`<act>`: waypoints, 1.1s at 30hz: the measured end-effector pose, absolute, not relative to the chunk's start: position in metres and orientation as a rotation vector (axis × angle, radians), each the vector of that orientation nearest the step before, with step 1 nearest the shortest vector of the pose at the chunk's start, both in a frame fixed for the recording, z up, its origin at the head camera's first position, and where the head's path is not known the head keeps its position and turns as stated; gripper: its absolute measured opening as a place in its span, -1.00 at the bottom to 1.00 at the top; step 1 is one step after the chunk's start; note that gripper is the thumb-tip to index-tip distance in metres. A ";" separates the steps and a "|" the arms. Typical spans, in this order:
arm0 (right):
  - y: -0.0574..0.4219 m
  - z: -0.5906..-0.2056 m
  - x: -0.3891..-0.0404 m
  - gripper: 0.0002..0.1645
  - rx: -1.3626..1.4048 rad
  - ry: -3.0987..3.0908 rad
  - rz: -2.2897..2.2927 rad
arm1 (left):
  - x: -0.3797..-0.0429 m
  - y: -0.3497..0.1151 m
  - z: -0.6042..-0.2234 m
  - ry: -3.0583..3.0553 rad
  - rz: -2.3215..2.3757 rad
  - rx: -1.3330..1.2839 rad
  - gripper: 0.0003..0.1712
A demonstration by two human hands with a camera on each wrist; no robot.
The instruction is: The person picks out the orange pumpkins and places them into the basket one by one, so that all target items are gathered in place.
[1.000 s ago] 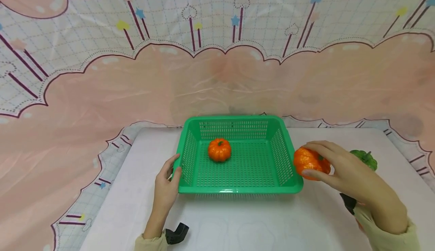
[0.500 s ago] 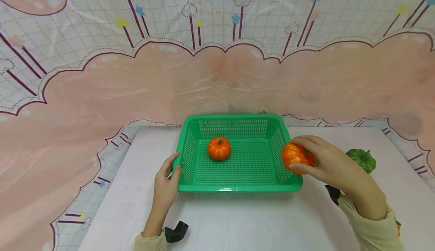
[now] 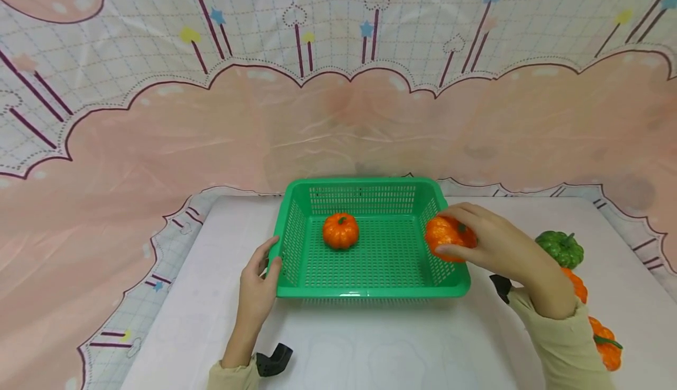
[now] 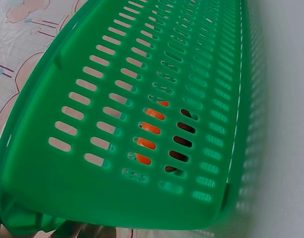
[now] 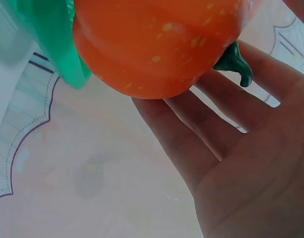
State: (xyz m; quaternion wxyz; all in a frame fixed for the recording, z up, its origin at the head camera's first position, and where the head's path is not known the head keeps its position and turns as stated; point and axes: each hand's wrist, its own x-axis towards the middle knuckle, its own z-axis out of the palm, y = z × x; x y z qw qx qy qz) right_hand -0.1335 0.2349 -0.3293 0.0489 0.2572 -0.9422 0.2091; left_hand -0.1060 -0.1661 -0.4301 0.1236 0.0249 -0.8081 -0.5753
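Observation:
A green plastic basket (image 3: 372, 292) with slotted walls stands on the white table. My left hand (image 3: 258, 287) holds its left rim, thumb and fingers at the edge; the left wrist view looks at the slotted side wall, with some fingertips (image 4: 95, 232) under the rim. On the basket floor, left of the middle, sits a small orange pumpkin (image 3: 341, 231). My right hand (image 3: 492, 238) grips a larger, speckled orange pumpkin (image 3: 445, 237) over the basket's right side. Its dark green stem (image 5: 235, 64) points toward the palm in the right wrist view.
A green pumpkin (image 3: 560, 249) lies on the white table (image 3: 174, 325) to the right. Near my right forearm are an orange vegetable (image 3: 576, 284), partly hidden, and another orange one with a green stem (image 3: 605, 343). A patterned cloth (image 3: 338, 125) hangs behind the table.
My right hand has carried the speckled pumpkin leftward, from outside the basket's right rim to over its inside. Orange vegetables behind that forearm have come into view. My left hand stays put.

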 end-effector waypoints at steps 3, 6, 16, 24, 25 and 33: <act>0.233 -0.330 -0.136 -0.34 0.796 -2.871 0.636 | -0.106 -0.166 -0.429 -2.359 -1.681 0.070 -0.52; 0.231 -0.330 -0.139 -0.33 0.809 -2.870 0.639 | -0.106 -0.166 -0.430 -2.363 -1.673 0.075 -0.52; 0.222 -0.331 -0.147 -0.36 0.858 -2.864 0.639 | -0.107 -0.166 -0.430 -2.365 -1.696 0.089 -0.52; 0.213 -0.331 -0.153 -0.31 0.863 -2.895 0.640 | -0.107 -0.166 -0.432 -2.367 -1.697 0.109 -0.52; 0.212 -0.331 -0.154 -0.30 0.868 -2.899 0.639 | -0.107 -0.166 -0.433 -2.365 -1.698 0.111 -0.52; 0.203 -0.332 -0.162 -0.27 0.891 -2.922 0.612 | -0.107 -0.167 -0.434 -2.358 -1.713 0.109 -0.52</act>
